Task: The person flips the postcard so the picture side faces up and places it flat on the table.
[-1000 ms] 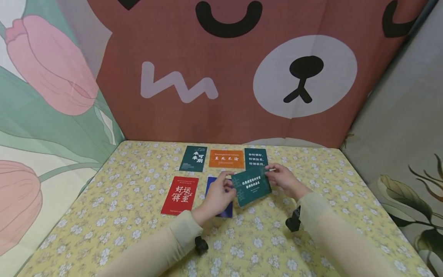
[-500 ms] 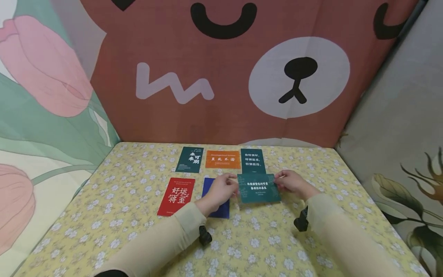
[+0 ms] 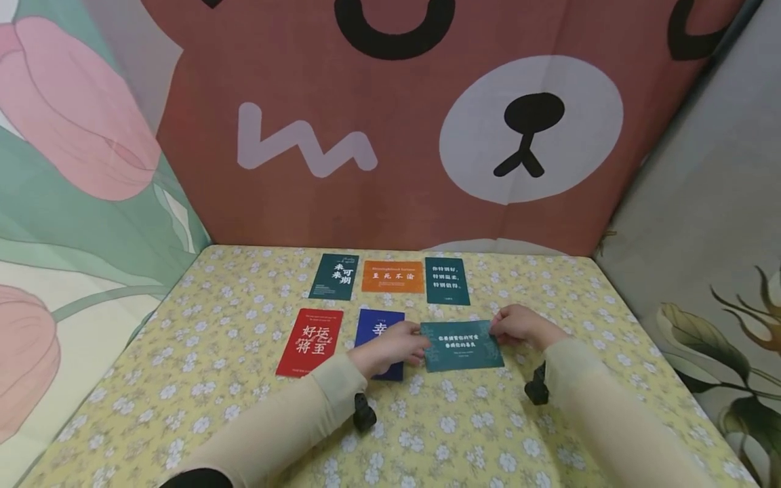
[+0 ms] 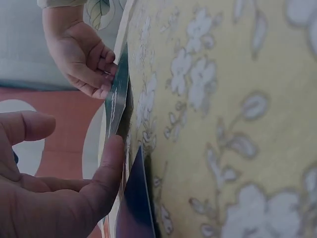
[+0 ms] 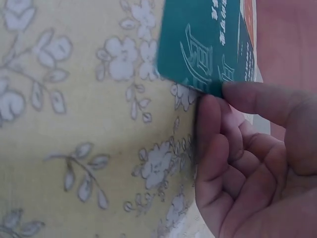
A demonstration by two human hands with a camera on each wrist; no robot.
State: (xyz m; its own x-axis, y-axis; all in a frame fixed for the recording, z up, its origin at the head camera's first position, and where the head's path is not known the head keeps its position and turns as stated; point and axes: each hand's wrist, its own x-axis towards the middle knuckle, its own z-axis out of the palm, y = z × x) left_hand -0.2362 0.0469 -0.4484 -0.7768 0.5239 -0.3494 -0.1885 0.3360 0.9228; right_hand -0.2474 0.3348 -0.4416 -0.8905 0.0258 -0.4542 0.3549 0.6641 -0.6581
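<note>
A green card with white lettering lies sideways, low over the flowered tablecloth in the head view. My right hand pinches its right end; in the right wrist view the thumb is above the card's corner and fingers below. At the opposite end is my left hand, palm down over a blue card. The left wrist view shows the left thumb apart from the fingers, with one extended finger right at the green card. Part of the blue card is hidden by the left hand.
A red card lies left of the blue one. Behind them stand in a row a dark green card, an orange card and another dark green card. A bear-print cloth rises at the table's far edge.
The green card has turned from a slant to nearly level and come down toward the tablecloth, slightly nearer me. My left hand has loosened from its end; the right still pinches it.
</note>
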